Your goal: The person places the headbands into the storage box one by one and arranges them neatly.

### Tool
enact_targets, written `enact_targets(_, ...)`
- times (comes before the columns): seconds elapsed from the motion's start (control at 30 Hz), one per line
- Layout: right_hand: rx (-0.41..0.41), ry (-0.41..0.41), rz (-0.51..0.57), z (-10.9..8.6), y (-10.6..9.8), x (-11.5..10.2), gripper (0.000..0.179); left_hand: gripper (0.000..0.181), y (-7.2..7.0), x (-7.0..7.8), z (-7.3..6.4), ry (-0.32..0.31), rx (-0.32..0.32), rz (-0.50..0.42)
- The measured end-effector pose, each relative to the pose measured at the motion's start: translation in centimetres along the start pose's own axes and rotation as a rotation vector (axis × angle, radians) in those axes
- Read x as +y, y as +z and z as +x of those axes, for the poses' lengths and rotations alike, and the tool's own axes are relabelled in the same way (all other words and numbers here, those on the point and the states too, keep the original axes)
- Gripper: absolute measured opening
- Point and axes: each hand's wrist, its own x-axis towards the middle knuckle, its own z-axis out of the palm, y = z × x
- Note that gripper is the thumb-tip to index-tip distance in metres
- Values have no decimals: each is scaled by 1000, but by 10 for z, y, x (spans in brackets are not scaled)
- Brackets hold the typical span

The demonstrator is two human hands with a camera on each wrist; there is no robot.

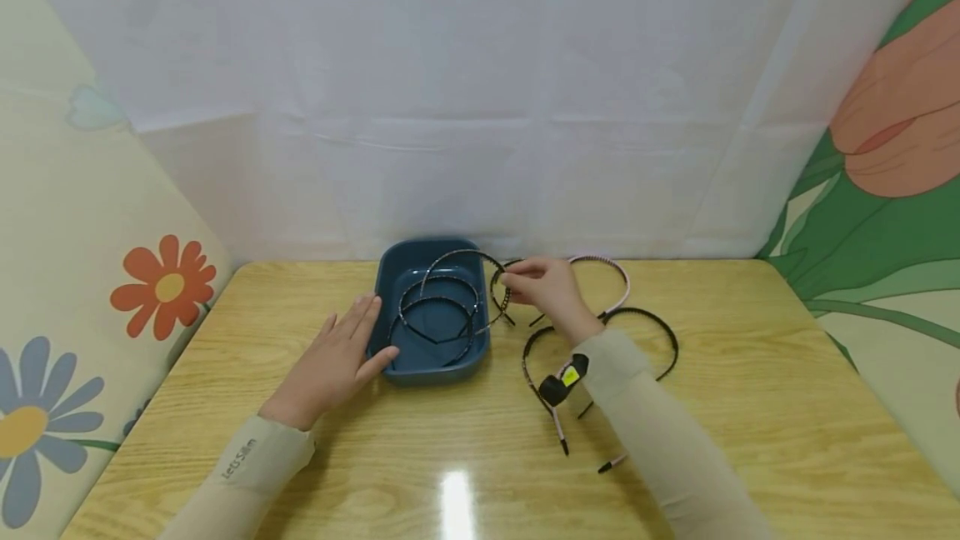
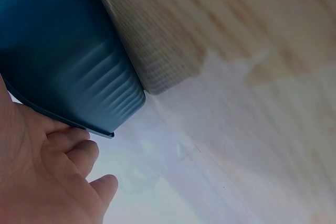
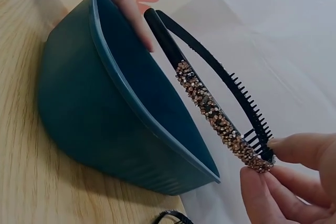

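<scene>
A black headband (image 3: 212, 111) with a strip of coppery rhinestones and comb teeth inside is pinched in my right hand (image 1: 550, 290). In the head view it tilts over the right side of a dark blue plastic bin (image 1: 431, 375), its ends toward the bin. Inside the bin lie other dark headbands (image 1: 438, 277), overlapping. My left hand (image 1: 333, 362) lies along the bin's left rim with fingers extended, the thumb over the near left corner. From the left wrist, the fingers (image 2: 81, 156) show right at the rim.
To the right of the bin, several headbands lie on the wooden table (image 1: 375, 457): a pink one (image 1: 626, 282) at the back and a black one (image 1: 667, 327) nearer, overlapping others partly under my right forearm. A white cloth (image 1: 480, 107) hangs behind the table.
</scene>
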Motion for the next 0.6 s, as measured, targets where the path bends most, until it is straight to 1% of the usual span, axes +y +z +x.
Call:
enact_targets(0.17, 10, -7, -10, 7, 14, 0, 23, 87, -2, 2, -1, -5, -8, 0)
enact_targets(0.23, 17, 4, -23, 8, 18, 0, 23, 87, -2, 2, -1, -7, -9, 1)
enact_targets(0.4, 3, 21, -32, 12, 29, 2, 23, 86, -3, 2, -1, -5, -8, 0)
enact_targets(0.47, -10, 8, -46, 13, 33, 4, 22, 86, -3, 2, -1, -4, -8, -2)
enact_targets(0.6, -21, -33, -122, 14, 40, 7, 21, 86, -2, 2, -1, -3, -7, -4)
